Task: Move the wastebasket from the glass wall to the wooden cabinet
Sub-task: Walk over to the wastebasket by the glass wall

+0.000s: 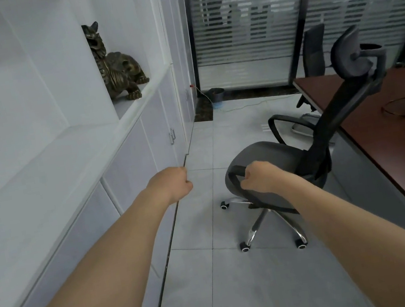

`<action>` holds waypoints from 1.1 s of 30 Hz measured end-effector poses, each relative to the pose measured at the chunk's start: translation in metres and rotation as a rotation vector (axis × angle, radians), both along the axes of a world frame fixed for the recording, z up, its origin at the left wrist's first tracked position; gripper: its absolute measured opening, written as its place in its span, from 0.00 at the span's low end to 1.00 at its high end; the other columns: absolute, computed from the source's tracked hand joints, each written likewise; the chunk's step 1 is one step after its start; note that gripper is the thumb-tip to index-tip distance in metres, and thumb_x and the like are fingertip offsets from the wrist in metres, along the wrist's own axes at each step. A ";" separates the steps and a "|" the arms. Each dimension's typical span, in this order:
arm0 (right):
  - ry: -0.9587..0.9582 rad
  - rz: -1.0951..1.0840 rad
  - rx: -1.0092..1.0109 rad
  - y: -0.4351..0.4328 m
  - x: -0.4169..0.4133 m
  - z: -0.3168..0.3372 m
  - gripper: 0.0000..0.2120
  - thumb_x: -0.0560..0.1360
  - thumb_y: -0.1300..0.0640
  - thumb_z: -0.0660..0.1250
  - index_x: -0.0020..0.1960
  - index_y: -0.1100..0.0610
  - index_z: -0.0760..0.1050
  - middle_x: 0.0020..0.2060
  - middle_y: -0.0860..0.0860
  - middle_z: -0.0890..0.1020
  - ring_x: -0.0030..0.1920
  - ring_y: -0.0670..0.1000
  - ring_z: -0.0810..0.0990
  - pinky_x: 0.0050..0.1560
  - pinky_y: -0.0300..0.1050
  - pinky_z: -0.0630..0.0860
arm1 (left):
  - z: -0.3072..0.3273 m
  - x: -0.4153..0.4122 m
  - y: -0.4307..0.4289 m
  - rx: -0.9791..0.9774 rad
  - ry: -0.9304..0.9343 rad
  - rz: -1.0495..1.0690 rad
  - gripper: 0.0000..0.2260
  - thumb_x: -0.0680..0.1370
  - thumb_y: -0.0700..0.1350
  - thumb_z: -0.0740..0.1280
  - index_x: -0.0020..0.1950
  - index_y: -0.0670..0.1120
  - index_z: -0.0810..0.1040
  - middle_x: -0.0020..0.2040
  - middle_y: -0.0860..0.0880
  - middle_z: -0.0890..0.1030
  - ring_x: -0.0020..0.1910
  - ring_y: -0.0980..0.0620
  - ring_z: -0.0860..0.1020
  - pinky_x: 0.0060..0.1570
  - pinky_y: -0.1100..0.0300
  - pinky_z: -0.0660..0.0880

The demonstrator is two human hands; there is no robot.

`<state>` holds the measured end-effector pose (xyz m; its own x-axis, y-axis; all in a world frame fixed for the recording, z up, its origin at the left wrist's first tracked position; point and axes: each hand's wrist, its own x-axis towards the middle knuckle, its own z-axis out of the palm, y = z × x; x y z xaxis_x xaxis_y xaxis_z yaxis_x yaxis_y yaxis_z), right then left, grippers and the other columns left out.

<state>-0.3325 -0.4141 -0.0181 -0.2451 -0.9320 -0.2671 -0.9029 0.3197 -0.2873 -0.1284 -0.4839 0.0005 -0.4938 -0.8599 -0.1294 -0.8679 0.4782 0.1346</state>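
A small dark wastebasket (218, 97) with a pale blue base stands on the floor far ahead, against the striped glass wall (243, 34). The white cabinet (128, 165) with lower doors runs along the left. My left hand (172, 185) is stretched forward in a fist, holding nothing, beside the cabinet front. My right hand (259, 177) is closed around the near black armrest of a grey office chair (269, 158). Both hands are far from the wastebasket.
The wheeled chair stands in the middle of the tiled aisle. A dark brown desk (384, 128) with cables lies on the right. A bronze beast statue (117, 68) sits on the cabinet shelf. A thin cable (254, 103) crosses the floor near the wastebasket. A second chair (314, 51) stands behind the desk.
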 end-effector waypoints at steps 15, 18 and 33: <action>-0.069 -0.079 -0.017 -0.248 -0.058 -0.014 0.13 0.75 0.57 0.59 0.48 0.66 0.76 0.37 0.58 0.76 0.37 0.53 0.71 0.35 0.43 0.65 | -0.005 -0.062 -0.253 -0.019 -0.195 -0.118 0.14 0.80 0.43 0.54 0.58 0.40 0.75 0.57 0.42 0.78 0.47 0.46 0.73 0.43 0.59 0.66; -0.059 -0.085 -0.030 -0.294 -0.069 -0.013 0.08 0.75 0.57 0.59 0.41 0.61 0.69 0.35 0.53 0.72 0.36 0.53 0.71 0.32 0.42 0.64 | -0.007 -0.079 -0.300 -0.017 -0.219 -0.152 0.14 0.80 0.43 0.54 0.59 0.40 0.74 0.58 0.41 0.78 0.47 0.46 0.73 0.45 0.58 0.67; -0.088 -0.170 0.049 -0.533 -0.192 -0.032 0.12 0.76 0.57 0.58 0.49 0.64 0.75 0.41 0.55 0.77 0.41 0.55 0.75 0.42 0.43 0.71 | -0.033 -0.200 -0.552 0.037 -0.273 -0.264 0.10 0.80 0.42 0.55 0.50 0.43 0.75 0.41 0.47 0.72 0.44 0.49 0.71 0.39 0.60 0.66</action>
